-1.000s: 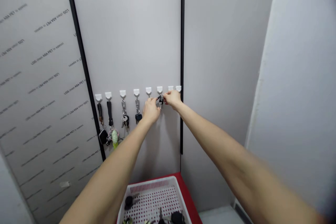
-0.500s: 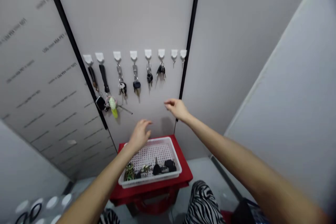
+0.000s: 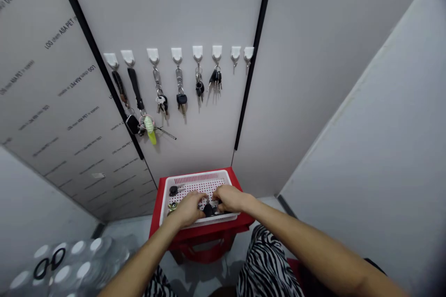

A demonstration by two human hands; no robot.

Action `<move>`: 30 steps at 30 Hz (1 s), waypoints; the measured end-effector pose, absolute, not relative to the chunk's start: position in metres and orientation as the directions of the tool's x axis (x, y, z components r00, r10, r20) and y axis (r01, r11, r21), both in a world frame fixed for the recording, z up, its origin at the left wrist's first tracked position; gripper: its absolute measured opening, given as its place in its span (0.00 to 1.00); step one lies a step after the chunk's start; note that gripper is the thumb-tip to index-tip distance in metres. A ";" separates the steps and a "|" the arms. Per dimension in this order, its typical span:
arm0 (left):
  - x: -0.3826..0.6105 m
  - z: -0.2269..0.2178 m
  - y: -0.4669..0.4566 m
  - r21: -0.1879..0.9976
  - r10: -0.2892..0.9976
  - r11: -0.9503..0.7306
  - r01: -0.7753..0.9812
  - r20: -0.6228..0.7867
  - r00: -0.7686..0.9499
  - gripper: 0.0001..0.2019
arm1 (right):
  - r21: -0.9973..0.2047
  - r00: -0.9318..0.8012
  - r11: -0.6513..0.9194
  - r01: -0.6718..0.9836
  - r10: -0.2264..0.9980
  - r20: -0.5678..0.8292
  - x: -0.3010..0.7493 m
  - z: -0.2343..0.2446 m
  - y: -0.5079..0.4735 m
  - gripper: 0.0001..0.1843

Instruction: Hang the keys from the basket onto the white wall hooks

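Note:
Both my hands are down inside a white perforated plastic basket [image 3: 166, 211]. My left hand [image 3: 190, 206] reaches over its near middle, thumb and index finger apart beside a black-headed key [image 3: 208, 210]. Bent over the basket's right side, my right hand [image 3: 228, 198] has its fingers closed around something dark that they mostly hide. Another black key [image 3: 173, 190] lies at the basket's far left. Brass-coloured keys [image 3: 172, 205] show at the left wall, partly behind my left hand.
The basket stands on a red box [image 3: 156, 209] against the wall. Above hangs a row of white hooks [image 3: 177, 54]; several carry bunches of keys [image 3: 181, 99], one with a green charm [image 3: 149, 124]. Wrapped bottles [image 3: 83, 260] with a black handle stand at lower left.
Both hands have come down from in front of the wall into the basket. A black key now shows at the basket's far left. The view has tilted lower.

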State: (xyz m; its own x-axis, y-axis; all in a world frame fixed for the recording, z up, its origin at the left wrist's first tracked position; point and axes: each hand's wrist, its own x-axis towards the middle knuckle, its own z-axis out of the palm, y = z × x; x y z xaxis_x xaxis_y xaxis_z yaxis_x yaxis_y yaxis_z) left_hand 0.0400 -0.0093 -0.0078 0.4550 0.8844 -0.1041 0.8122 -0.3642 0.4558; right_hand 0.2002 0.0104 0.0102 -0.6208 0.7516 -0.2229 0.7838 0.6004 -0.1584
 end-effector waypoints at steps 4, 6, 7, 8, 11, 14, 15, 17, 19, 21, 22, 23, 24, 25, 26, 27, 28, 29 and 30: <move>0.046 -0.006 -0.007 0.430 0.821 -0.482 0.764 -0.083 0.565 0.17 | -0.122 -0.625 0.614 0.780 0.750 -0.216 0.197 0.009 0.010 0.13; 0.047 -0.006 -0.007 0.382 0.834 -0.482 0.788 -0.074 0.546 0.15 | -0.116 -0.628 0.617 0.778 0.758 -0.179 0.199 0.011 0.012 0.13; 0.047 -0.007 -0.007 0.353 0.853 -0.468 0.810 -0.060 0.518 0.15 | -0.118 -0.632 0.621 0.775 0.760 -0.152 0.200 0.013 0.013 0.13; 0.047 -0.008 -0.007 0.323 0.875 -0.446 0.835 -0.039 0.483 0.15 | -0.121 -0.637 0.625 0.771 0.762 -0.122 0.202 0.016 0.015 0.14; 0.043 -0.010 -0.008 0.244 0.934 -0.355 0.902 0.045 0.356 0.15 | -0.129 -0.650 0.639 0.759 0.754 -0.091 0.209 0.026 0.017 0.14; 0.039 -0.010 -0.007 0.201 0.962 -0.266 0.943 0.112 0.247 0.13 | -0.096 -0.640 0.635 0.766 0.744 -0.192 0.214 0.031 0.015 0.16; 0.038 -0.010 -0.006 0.196 0.967 -0.247 0.949 0.118 0.227 0.12 | -0.075 -0.636 0.638 0.767 0.739 -0.221 0.214 0.030 0.013 0.17; 0.037 -0.009 -0.005 0.206 0.965 -0.255 0.945 0.110 0.236 0.11 | -0.035 -0.631 0.643 0.765 0.738 -0.239 0.214 0.027 0.009 0.18; 0.036 -0.008 -0.005 0.241 0.941 -0.337 0.910 0.096 0.323 0.13 | -0.014 -0.630 0.642 0.767 0.748 -0.208 0.211 0.022 0.006 0.19; 0.036 -0.007 -0.004 0.279 0.900 -0.432 0.857 0.080 0.427 0.13 | -0.021 -0.631 0.637 0.771 0.759 -0.162 0.206 0.019 0.003 0.18; 0.037 -0.008 -0.003 0.295 0.886 -0.458 0.839 0.071 0.458 0.12 | -0.030 -0.630 0.632 0.774 0.765 -0.135 0.203 0.019 0.002 0.18; 0.037 -0.008 -0.002 0.307 0.881 -0.464 0.831 0.061 0.469 0.10 | -0.042 -0.631 0.630 0.775 0.769 -0.106 0.200 0.018 0.002 0.17; 0.037 -0.009 -0.001 0.318 0.884 -0.456 0.831 0.053 0.465 0.08 | -0.056 -0.630 0.628 0.776 0.772 -0.079 0.196 0.017 0.001 0.17; 0.038 -0.010 0.000 0.328 0.891 -0.442 0.835 0.051 0.451 0.07 | -0.069 -0.624 0.620 0.781 0.779 -0.057 0.192 0.016 0.000 0.17; 0.038 -0.011 0.001 0.338 0.900 -0.424 0.840 0.056 0.432 0.07 | -0.078 -0.611 0.607 0.791 0.791 -0.039 0.188 0.015 0.000 0.17; 0.038 -0.012 0.002 0.350 0.910 -0.404 0.845 0.060 0.410 0.07 | -0.081 -0.591 0.587 0.805 0.806 -0.030 0.184 0.013 -0.001 0.18; 0.037 -0.014 0.003 0.364 0.921 -0.380 0.850 0.061 0.386 0.07 | -0.081 -0.563 0.560 0.825 0.826 -0.031 0.180 0.010 -0.001 0.17; 0.037 -0.015 0.004 0.379 0.931 -0.355 0.855 0.060 0.360 0.07 | -0.082 -0.530 0.526 0.847 0.847 -0.039 0.177 0.008 -0.002 0.16; 0.036 -0.016 0.004 0.395 0.941 -0.328 0.858 0.055 0.334 0.07 | -0.088 -0.498 0.493 0.866 0.866 -0.048 0.175 0.005 -0.002 0.14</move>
State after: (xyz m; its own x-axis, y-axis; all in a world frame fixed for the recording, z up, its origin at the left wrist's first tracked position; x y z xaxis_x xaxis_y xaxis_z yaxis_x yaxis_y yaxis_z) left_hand 0.0361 0.0039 -0.0160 0.3341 0.9409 0.0553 0.8580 -0.3279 0.3953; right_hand 0.1746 -0.0017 0.0054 -0.4981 0.8658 -0.0479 0.8655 0.4931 -0.0880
